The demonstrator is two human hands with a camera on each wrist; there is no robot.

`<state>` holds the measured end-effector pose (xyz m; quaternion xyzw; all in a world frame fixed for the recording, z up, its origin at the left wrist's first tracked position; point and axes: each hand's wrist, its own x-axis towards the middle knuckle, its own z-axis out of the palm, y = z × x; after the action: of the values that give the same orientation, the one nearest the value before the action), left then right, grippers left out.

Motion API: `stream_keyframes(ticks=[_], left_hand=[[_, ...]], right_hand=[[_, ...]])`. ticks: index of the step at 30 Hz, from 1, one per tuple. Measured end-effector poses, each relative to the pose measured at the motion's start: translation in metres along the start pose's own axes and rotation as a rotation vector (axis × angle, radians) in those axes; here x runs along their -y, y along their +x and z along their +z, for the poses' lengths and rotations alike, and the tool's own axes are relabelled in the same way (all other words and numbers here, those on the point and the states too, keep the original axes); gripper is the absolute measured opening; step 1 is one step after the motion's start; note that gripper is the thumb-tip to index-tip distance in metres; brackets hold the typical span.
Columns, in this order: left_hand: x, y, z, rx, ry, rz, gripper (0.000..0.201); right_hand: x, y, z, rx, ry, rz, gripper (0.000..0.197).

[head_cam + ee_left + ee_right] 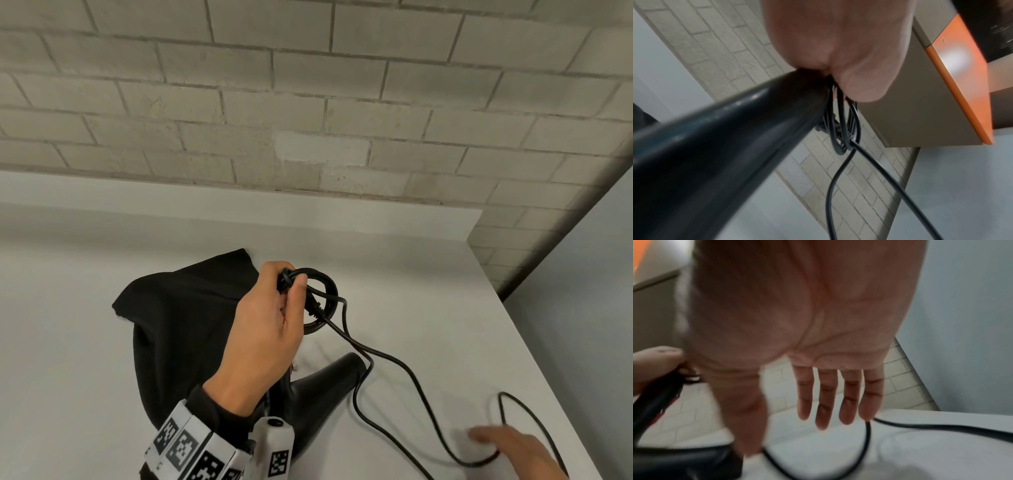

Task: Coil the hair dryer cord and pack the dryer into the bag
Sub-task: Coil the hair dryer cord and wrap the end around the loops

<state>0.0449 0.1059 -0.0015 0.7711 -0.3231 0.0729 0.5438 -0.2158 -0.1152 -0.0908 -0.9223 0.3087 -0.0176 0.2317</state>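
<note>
My left hand (274, 308) is raised above the table and grips a small coil of the black cord (323, 301) together with the dryer's handle (735, 138). The black hair dryer (318, 390) hangs below that hand, its nozzle pointing right. A black cloth bag (181, 315) lies flat on the white table (85, 342) under and left of the hand. The loose part of the cord (428, 421) runs right across the table in a loop. My right hand (513, 448) is blurred, fingers (826, 402) straight and spread, palm down over that loop, holding nothing.
A pale brick wall (308, 102) runs behind the table. The table's right edge (548, 359) drops off to a grey floor. An orange-edged cabinet (953, 78) shows in the left wrist view.
</note>
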Motion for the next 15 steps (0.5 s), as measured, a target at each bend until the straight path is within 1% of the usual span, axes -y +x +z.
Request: stream_keyframes(ticks=[1,2,3,4,5,6,7,8,9,10,12,13,15], left_hand=[[0.000,0.000,0.000,0.001,0.001,0.001,0.019],[-0.001,0.000,0.001,0.001,0.001,0.001,0.019],[-0.002,-0.001,0.001,0.001,-0.002,0.001,0.018],[-0.002,-0.001,0.001,0.003,-0.002,0.003,0.018],[-0.003,-0.002,0.001,0.004,0.001,0.005,0.017],[-0.004,-0.002,0.001,0.006,0.004,0.006,0.017],[-0.004,-0.003,0.001,0.007,0.003,0.006,0.016],[-0.005,-0.004,0.001,0.007,-0.001,0.008,0.016],[-0.005,-0.004,0.001,0.007,-0.003,0.013,0.016],[-0.005,-0.004,0.001,0.009,-0.001,0.017,0.016],[-0.006,-0.004,0.001,0.016,0.001,0.023,0.016],[-0.005,-0.004,0.001,0.017,0.000,0.027,0.016],[-0.004,-0.003,0.000,0.015,-0.004,0.027,0.017]], right_hand=[[0.004,0.004,-0.002,-0.066,0.074,-0.026,0.025],[0.010,0.004,0.002,-0.050,0.207,-0.065,0.048],[0.030,0.005,-0.003,-0.048,0.355,-0.103,0.062],[0.053,0.010,-0.003,-0.133,0.359,-0.160,0.068],[0.076,0.010,-0.006,-0.157,0.375,-0.222,0.068],[0.099,0.011,-0.006,-0.168,0.437,-0.269,0.069],[0.120,0.014,-0.003,-0.138,0.475,-0.279,0.072],[0.136,0.020,0.001,-0.122,0.513,-0.280,0.071],[0.150,0.023,0.007,-0.071,0.536,-0.267,0.065],[0.161,0.025,0.010,0.007,0.563,-0.254,0.052],[0.175,0.024,0.011,0.149,0.657,-0.287,0.022],[0.176,0.022,0.008,0.179,0.666,-0.333,0.015],[0.169,0.017,-0.003,0.161,0.653,-0.404,0.015]])
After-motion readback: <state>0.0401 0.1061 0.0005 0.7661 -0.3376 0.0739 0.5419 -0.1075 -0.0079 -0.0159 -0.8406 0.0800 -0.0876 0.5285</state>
